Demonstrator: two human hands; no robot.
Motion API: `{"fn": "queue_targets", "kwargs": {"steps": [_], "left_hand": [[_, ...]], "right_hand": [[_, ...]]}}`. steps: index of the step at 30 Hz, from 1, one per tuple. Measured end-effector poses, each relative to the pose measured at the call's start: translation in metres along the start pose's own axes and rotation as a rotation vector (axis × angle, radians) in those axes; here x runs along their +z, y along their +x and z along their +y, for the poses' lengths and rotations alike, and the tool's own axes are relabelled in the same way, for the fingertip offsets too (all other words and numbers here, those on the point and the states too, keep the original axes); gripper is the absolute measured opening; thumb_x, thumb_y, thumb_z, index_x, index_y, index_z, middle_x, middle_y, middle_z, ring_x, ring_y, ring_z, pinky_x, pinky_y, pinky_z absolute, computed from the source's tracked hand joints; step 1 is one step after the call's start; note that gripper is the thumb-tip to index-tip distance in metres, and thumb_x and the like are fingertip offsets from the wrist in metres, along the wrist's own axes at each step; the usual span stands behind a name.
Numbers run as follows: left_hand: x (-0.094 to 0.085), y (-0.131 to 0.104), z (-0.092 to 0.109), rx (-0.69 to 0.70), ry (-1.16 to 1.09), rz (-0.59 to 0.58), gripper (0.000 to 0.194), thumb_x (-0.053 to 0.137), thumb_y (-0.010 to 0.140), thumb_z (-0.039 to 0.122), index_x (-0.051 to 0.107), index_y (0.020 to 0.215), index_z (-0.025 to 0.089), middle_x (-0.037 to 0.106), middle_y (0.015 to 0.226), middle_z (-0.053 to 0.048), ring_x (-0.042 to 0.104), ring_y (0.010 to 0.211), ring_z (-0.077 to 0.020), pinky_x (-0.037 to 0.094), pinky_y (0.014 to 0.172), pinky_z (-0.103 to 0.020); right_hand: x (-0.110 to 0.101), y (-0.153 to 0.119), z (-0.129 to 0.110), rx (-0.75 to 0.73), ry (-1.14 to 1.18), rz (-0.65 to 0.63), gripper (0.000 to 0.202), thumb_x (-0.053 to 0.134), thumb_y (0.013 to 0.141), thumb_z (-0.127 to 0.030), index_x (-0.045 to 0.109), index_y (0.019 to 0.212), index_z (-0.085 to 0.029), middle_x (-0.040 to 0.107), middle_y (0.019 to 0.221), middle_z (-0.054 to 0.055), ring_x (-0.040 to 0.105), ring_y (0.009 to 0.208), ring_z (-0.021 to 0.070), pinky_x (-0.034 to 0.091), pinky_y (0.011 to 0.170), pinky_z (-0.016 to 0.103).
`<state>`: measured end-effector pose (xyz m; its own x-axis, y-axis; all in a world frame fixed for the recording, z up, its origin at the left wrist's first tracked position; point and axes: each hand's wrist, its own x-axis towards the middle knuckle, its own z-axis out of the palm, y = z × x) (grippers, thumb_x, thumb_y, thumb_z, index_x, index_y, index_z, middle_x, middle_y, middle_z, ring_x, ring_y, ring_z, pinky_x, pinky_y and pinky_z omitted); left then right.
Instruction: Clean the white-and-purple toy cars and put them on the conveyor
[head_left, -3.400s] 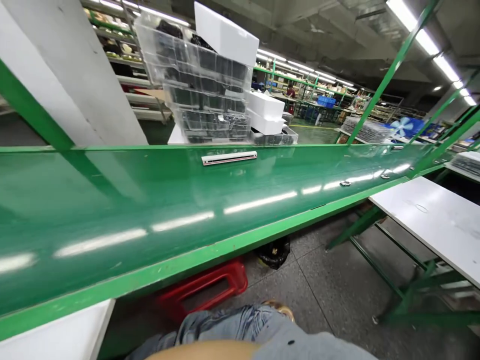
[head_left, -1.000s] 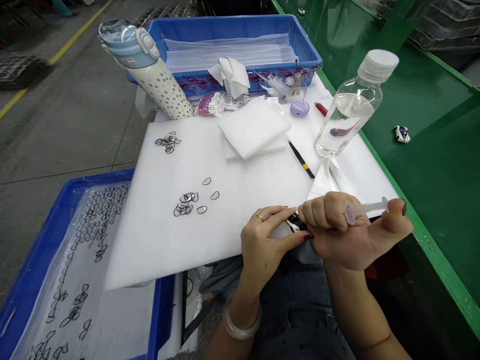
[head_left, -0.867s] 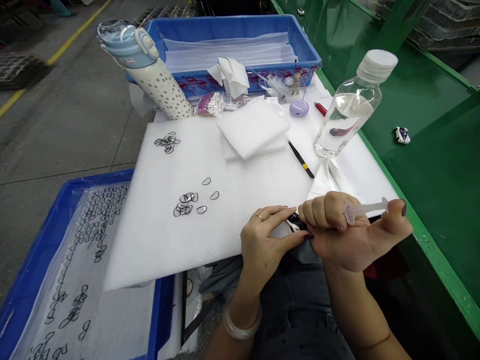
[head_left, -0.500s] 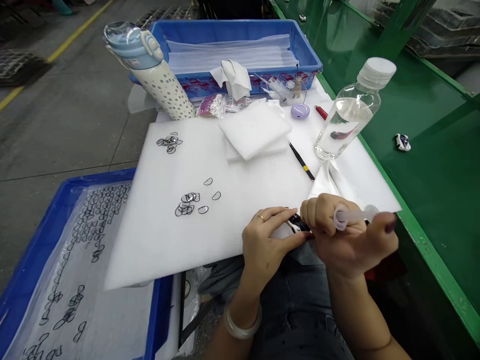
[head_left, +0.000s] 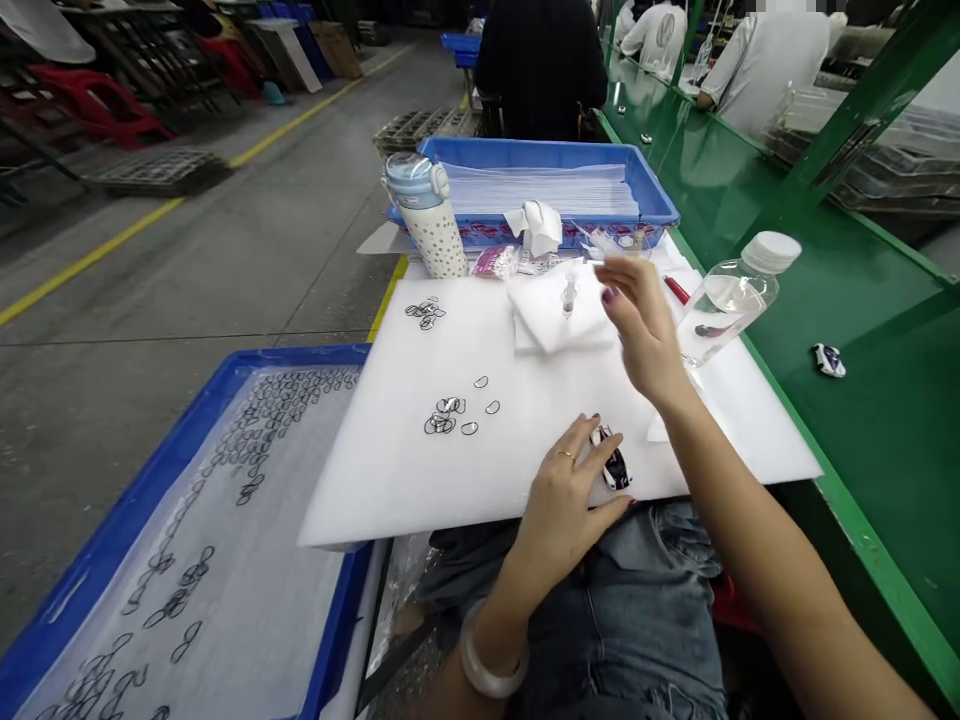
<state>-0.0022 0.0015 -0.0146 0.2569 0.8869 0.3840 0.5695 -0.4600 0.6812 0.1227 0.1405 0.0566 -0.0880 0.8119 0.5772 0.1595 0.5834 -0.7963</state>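
Note:
My left hand (head_left: 564, 500) rests at the front of the white foam board (head_left: 375, 480), thumb and fingers spread around a small dark-and-white toy car (head_left: 615, 466). Its fingertips lie on or against the car's edge; the thumb is apart from it. Raised over the board, my right hand (head_left: 643, 325) has its fingers stretched out and nothing visible in it. Left of that hand, a clear syringe (head_left: 568, 297) lies on the stacked white foam sheets (head_left: 547, 320). Thin black rings (head_left: 442, 415) with clear middles lie loose on the board.
A polka-dot flask (head_left: 435, 235) and blue tray (head_left: 660, 205) stand at the back. The clear bottle (head_left: 724, 310) stands right, beside a green bench (head_left: 885, 470) bearing another toy car (head_left: 829, 360). A lower-left blue tray (head_left: 225, 390) holds many rings. Several people sit ahead.
My right hand has moved forward and let go of the syringe, now on the foam sheets. My left hand's grip on the toy car has loosened. The view has tilted up.

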Motion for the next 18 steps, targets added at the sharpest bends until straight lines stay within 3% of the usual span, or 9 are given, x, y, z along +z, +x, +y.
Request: {"fn": "queue_targets", "kwargs": {"steps": [2,3,6,8,11,14,18], "left_hand": [[-0.021,-0.002,-0.015,0.02,0.052,0.053,0.05,0.077,0.081,0.029,0.062,0.129,0.025,0.06,0.138,-0.01,0.057,0.126,-0.0303,0.049,0.103,-0.048],[-0.033,-0.003,-0.025,0.007,0.112,0.151,0.04,0.074,0.084,0.03,0.066,0.123,0.026,0.068,0.126,-0.009,0.062,0.116,-0.0304,0.05,0.099,-0.049],[-0.07,-0.007,-0.058,-0.198,0.369,0.384,0.021,0.07,0.086,0.034,0.076,0.103,0.025,0.074,0.101,-0.01,0.064,0.096,-0.034,0.047,0.088,-0.052],[-0.087,-0.01,-0.074,-0.302,0.463,0.389,0.02,0.07,0.085,0.036,0.078,0.099,0.024,0.073,0.102,-0.011,0.06,0.099,-0.0362,0.043,0.088,-0.053],[-0.095,-0.013,-0.084,-0.312,0.481,0.35,0.022,0.069,0.087,0.039,0.08,0.095,0.022,0.071,0.105,-0.012,0.059,0.098,-0.0339,0.042,0.09,-0.05],[-0.093,-0.014,-0.083,-0.274,0.468,0.369,0.024,0.07,0.086,0.04,0.081,0.093,0.019,0.072,0.104,-0.012,0.061,0.096,-0.0311,0.042,0.092,-0.049],[-0.091,-0.012,-0.079,-0.264,0.467,0.388,0.03,0.073,0.084,0.044,0.081,0.089,0.015,0.075,0.094,-0.013,0.067,0.094,-0.0318,0.044,0.094,-0.054]], "right_hand": [[-0.039,-0.036,-0.018,0.054,-0.099,0.015,0.024,0.059,0.089,-0.042,0.062,0.103,-0.023,0.068,0.102,0.004,0.065,0.098,0.0202,0.051,0.089,0.035],[-0.058,-0.051,-0.023,0.145,-0.178,0.032,0.019,0.058,0.089,-0.039,0.065,0.094,-0.022,0.069,0.091,0.003,0.066,0.087,0.0196,0.052,0.08,0.033],[-0.101,-0.075,-0.015,0.426,-0.539,0.221,0.02,0.055,0.084,-0.031,0.068,0.074,-0.02,0.066,0.067,0.002,0.062,0.067,0.0193,0.046,0.066,0.031],[-0.111,-0.075,0.002,0.543,-0.8,0.263,0.023,0.054,0.082,-0.034,0.068,0.071,-0.019,0.066,0.065,0.004,0.06,0.065,0.0212,0.043,0.066,0.033],[-0.106,-0.066,0.021,0.602,-1.017,0.116,0.023,0.058,0.078,-0.038,0.069,0.071,-0.02,0.067,0.068,0.007,0.059,0.069,0.0246,0.041,0.067,0.035],[-0.105,-0.064,0.022,0.555,-0.826,0.056,0.012,0.06,0.072,-0.029,0.067,0.071,-0.02,0.065,0.067,0.005,0.058,0.067,0.0213,0.044,0.067,0.033],[-0.134,-0.07,0.011,0.676,-0.111,0.199,0.005,0.053,0.074,-0.021,0.058,0.072,-0.02,0.056,0.064,-0.002,0.055,0.059,0.0133,0.049,0.063,0.026]]}}
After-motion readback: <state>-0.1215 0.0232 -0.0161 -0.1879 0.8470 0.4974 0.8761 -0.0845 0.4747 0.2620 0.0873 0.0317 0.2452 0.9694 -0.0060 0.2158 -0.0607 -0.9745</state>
